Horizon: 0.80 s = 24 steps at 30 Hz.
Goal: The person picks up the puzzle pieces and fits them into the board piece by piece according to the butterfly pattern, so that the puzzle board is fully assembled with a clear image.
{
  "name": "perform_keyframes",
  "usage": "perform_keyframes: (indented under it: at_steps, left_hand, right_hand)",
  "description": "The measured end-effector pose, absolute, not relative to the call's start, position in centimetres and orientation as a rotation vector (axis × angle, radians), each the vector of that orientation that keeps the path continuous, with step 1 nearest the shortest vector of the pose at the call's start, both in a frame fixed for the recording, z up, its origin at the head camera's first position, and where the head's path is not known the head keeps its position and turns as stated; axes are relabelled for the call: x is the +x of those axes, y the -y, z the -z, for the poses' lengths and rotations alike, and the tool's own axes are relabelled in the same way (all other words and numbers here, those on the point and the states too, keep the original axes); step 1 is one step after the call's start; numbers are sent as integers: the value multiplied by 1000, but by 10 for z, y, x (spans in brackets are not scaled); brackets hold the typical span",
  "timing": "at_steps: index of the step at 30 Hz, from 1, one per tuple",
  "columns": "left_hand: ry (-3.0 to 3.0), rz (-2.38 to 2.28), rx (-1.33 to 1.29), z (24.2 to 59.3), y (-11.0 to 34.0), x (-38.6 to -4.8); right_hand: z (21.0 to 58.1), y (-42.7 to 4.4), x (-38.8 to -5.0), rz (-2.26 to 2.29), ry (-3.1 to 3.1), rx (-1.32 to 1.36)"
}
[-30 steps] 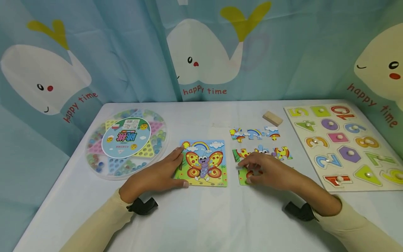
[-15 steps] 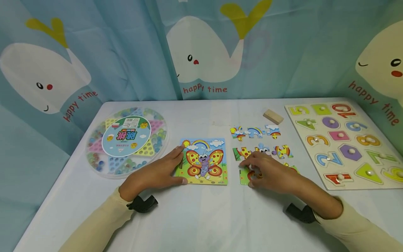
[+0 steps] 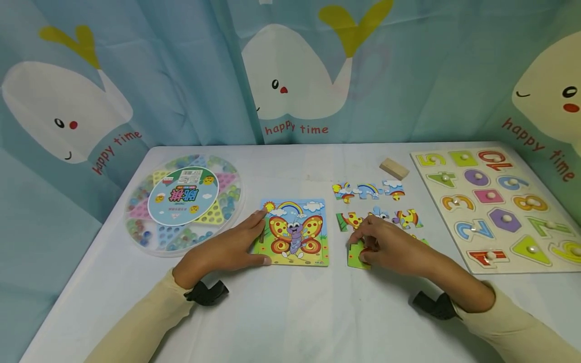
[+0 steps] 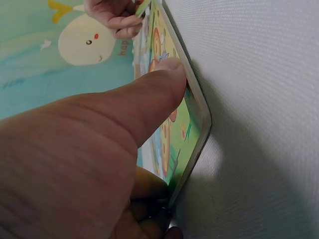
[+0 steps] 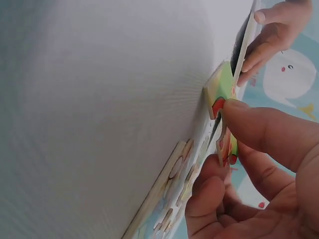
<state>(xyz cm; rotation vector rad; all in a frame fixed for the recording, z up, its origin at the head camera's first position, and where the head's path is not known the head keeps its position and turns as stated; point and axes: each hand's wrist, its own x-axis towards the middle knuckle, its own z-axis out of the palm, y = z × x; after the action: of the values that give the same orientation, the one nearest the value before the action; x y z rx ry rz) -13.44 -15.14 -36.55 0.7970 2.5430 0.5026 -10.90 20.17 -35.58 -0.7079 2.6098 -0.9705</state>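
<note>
A square butterfly picture board (image 3: 297, 242) lies flat on the table. My left hand (image 3: 227, 248) holds its near left corner; the left wrist view shows the thumb (image 4: 159, 94) on its face and the other fingers bent at its edge. To its right, my right hand (image 3: 395, 247) pinches a green and red puzzle piece (image 3: 355, 254) between thumb and fingers. That piece (image 5: 222, 87) is tilted in the right wrist view. Beyond the hand lie a middle row of pieces (image 3: 408, 218) and a back row (image 3: 367, 191); the hand partly hides the nearer ones.
A round, clear game box of coloured marbles (image 3: 183, 196) stands at the left. At the right lies a number and shape peg board (image 3: 481, 209). Behind the puzzle pieces is a small wooden block (image 3: 394, 169). A curtain with whales (image 3: 181, 65) hangs behind the table.
The green and red piece has been taken hold of and tilted, shifting slightly right. My right fingers have closed around it. The left hand stays on the board.
</note>
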Motion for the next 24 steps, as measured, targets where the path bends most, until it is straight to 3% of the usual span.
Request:
perform_keyframes:
  at_steps: [24]
  left_hand:
    - [-2441,-546,854,358,161,-140]
  right_hand:
    - [347,-199,-116,1159,-2507,-595]
